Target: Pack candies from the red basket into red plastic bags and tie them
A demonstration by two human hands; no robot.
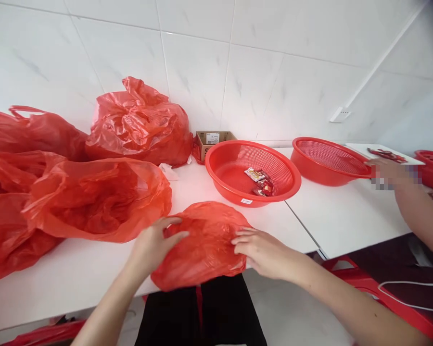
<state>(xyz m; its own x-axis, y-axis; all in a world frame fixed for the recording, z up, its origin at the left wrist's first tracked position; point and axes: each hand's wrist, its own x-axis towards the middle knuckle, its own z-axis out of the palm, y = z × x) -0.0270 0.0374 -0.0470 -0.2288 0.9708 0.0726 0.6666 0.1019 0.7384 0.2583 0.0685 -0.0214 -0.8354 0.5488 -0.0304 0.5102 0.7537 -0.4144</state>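
Note:
A red plastic bag (pixel 205 245) lies crumpled in front of me, partly over the table's front edge. My left hand (pixel 157 240) is at its left side, thumb and index finger apart, touching or just above the film; its other fingers are hidden. On the bag's right side, my right hand (pixel 256 247) has its fingers curled onto the film, with the thumb out of sight. Just beyond the bag stands a red plastic basin with a perforated side (pixel 220 185), holding several small wrapped packets (pixel 263 182).
Large red plastic bags (pixel 140 127) crowd the left, one lying with its mouth open (pixel 101 192). A small cardboard box (pixel 202 142) stands by the wall. At right, another person's hand (pixel 389 170) is beside a second red basin (pixel 321 170). A red chair (pixel 368 283) stands below.

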